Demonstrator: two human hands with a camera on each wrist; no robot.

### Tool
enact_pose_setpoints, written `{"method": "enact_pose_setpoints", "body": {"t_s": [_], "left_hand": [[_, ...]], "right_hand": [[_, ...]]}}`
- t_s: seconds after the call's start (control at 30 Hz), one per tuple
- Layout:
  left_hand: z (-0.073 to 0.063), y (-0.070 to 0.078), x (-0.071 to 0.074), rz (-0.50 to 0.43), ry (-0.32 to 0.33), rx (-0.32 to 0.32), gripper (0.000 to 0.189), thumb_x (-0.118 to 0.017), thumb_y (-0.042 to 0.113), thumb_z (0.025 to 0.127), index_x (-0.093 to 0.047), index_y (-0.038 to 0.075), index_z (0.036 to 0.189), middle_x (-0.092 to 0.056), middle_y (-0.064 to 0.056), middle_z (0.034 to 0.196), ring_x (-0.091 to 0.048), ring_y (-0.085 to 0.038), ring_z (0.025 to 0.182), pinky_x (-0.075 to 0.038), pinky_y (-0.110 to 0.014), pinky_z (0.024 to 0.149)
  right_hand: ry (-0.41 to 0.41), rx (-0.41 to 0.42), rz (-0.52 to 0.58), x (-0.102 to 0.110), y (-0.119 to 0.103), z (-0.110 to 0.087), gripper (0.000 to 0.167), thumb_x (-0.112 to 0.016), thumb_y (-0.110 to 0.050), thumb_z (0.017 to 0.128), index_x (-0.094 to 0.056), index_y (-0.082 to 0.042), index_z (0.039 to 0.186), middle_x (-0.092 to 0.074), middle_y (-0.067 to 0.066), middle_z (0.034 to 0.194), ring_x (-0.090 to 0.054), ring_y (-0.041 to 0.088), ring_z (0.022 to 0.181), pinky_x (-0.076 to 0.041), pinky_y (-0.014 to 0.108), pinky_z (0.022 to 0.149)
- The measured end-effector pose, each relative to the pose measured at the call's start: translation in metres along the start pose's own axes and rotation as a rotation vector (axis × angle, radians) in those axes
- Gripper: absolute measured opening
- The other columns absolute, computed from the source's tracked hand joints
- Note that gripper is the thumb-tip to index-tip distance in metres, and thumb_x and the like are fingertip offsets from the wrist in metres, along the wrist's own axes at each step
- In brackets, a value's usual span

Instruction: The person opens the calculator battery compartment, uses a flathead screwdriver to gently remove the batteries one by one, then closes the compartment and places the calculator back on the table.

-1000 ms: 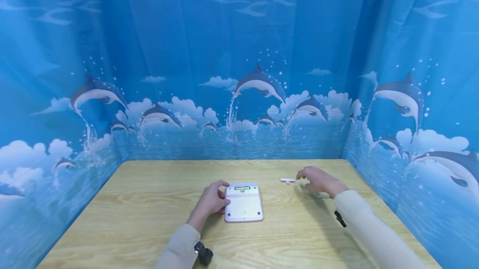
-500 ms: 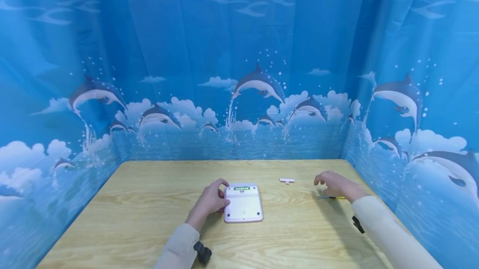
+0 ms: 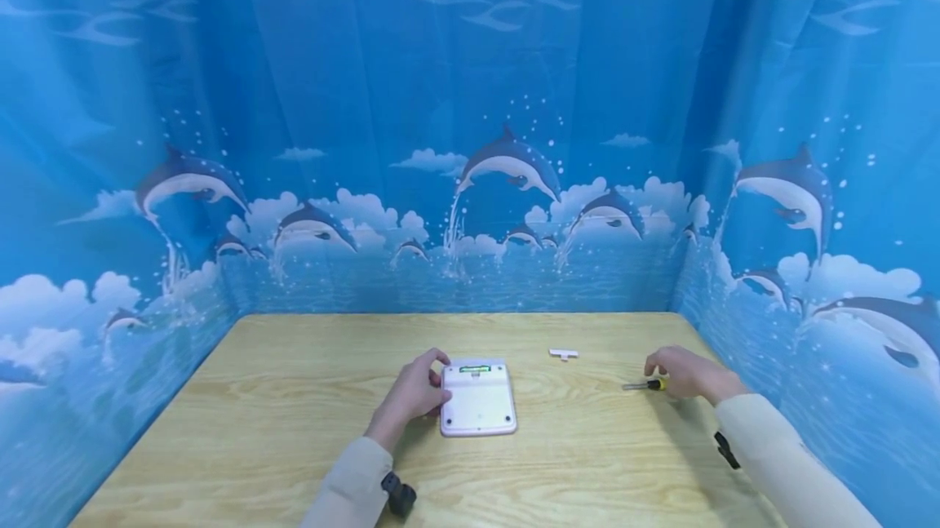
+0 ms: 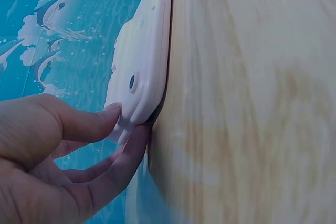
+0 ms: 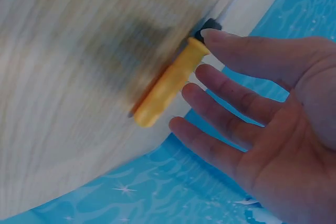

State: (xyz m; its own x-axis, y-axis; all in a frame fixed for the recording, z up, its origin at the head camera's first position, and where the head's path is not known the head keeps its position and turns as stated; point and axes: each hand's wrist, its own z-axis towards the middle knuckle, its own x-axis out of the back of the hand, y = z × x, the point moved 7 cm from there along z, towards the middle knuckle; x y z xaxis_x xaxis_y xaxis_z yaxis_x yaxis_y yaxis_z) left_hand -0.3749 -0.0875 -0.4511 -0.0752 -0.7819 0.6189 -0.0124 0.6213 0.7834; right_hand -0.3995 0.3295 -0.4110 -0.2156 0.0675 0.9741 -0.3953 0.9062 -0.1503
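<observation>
Your left hand (image 3: 411, 389) pinches the left edge of the white device (image 3: 479, 410), which lies feet upward at the lower centre of the head view, a green battery-like item (image 3: 474, 369) recessed near its far edge. Your right hand (image 3: 685, 371), at the lower right, is poised at the yellow-handled screwdriver (image 3: 652, 385) with its fingers extended and spaced, not wrapped round the handle. In the dim right wrist view your thumb overlaps the black collar (image 5: 212, 23), so contact there cannot be confirmed. The step in hand appears to be taking up the screwdriver. Oppose thumb and fingers across the yellow handle, not the shaft, which points toward the left of the frame. The rounded handle may roll; apply pressure from both sides evenly before lifting. Use the left hand to steady the device lightly, without tilting it. Avoid brushing the small white cover (image 3: 564, 354), which lies right of centre, between device and screwdriver. The work surface is a light wood-grain table (image 3: 294, 389) across the lower frame; a blue curtain (image 3: 463, 63) printed with dolphins and clouds encloses its far, left and right sides.
</observation>
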Motion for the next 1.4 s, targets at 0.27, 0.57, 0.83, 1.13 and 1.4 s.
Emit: {"method": "enact_pose_setpoints", "body": {"t_s": [0.27, 0.57, 0.83, 1.13, 1.4], "left_hand": [[0.001, -0.001, -0.001, 0.014, 0.034, 0.053, 0.037, -0.075, 0.005, 0.091, -0.060, 0.014, 0.123, -0.059, -0.009, 0.089, -0.060, -0.020, 0.070, -0.051, -0.025, 0.053], [0.004, -0.002, -0.002, -0.001, 0.033, 0.050, 0.035, -0.074, 0.005, 0.090, -0.060, 0.013, 0.121, -0.059, -0.009, 0.087, -0.061, -0.020, 0.068, -0.054, -0.025, 0.052], [0.005, -0.002, -0.003, 0.005, 0.034, 0.064, 0.037, -0.075, 0.005, 0.088, -0.061, 0.014, 0.121, -0.058, -0.008, 0.087, -0.061, -0.020, 0.068, -0.055, -0.025, 0.053], [0.005, 0.000, -0.003, 0.006, 0.042, 0.057, 0.038, -0.076, 0.004, 0.087, -0.061, 0.014, 0.120, -0.057, -0.009, 0.086, -0.059, -0.019, 0.068, -0.054, -0.024, 0.053], [0.005, 0.000, -0.003, 0.007, 0.048, 0.060, 0.038, -0.076, 0.005, 0.087, -0.061, 0.014, 0.120, -0.058, -0.009, 0.087, -0.060, -0.020, 0.069, -0.054, -0.024, 0.053]], "right_hand": [[-0.026, -0.091, 0.049, -0.011, 0.021, 0.000, 0.041, -0.070, 0.014, 0.077, -0.071, -0.004, 0.114, -0.069, 0.023, 0.112, -0.066, 0.043, 0.105, -0.060, 0.055, 0.085], [0.013, -0.082, 0.039, -0.014, 0.026, 0.003, 0.035, -0.074, 0.012, 0.076, -0.073, -0.005, 0.107, -0.071, 0.020, 0.104, -0.068, 0.038, 0.099, -0.061, 0.052, 0.081], [0.049, -0.069, 0.036, -0.015, 0.027, 0.003, 0.025, -0.080, 0.005, 0.077, -0.071, -0.009, 0.096, -0.068, 0.007, 0.091, -0.061, 0.021, 0.084, -0.058, 0.041, 0.072], [0.080, -0.028, 0.025, -0.015, 0.027, 0.000, 0.021, -0.078, 0.005, 0.077, -0.068, -0.009, 0.089, -0.064, 0.004, 0.084, -0.055, 0.018, 0.076, -0.052, 0.035, 0.066], [0.074, -0.035, 0.011, -0.010, 0.025, 0.004, 0.020, -0.077, 0.003, 0.079, -0.068, -0.010, 0.090, -0.065, 0.004, 0.086, -0.056, 0.018, 0.078, -0.053, 0.036, 0.067]]}}
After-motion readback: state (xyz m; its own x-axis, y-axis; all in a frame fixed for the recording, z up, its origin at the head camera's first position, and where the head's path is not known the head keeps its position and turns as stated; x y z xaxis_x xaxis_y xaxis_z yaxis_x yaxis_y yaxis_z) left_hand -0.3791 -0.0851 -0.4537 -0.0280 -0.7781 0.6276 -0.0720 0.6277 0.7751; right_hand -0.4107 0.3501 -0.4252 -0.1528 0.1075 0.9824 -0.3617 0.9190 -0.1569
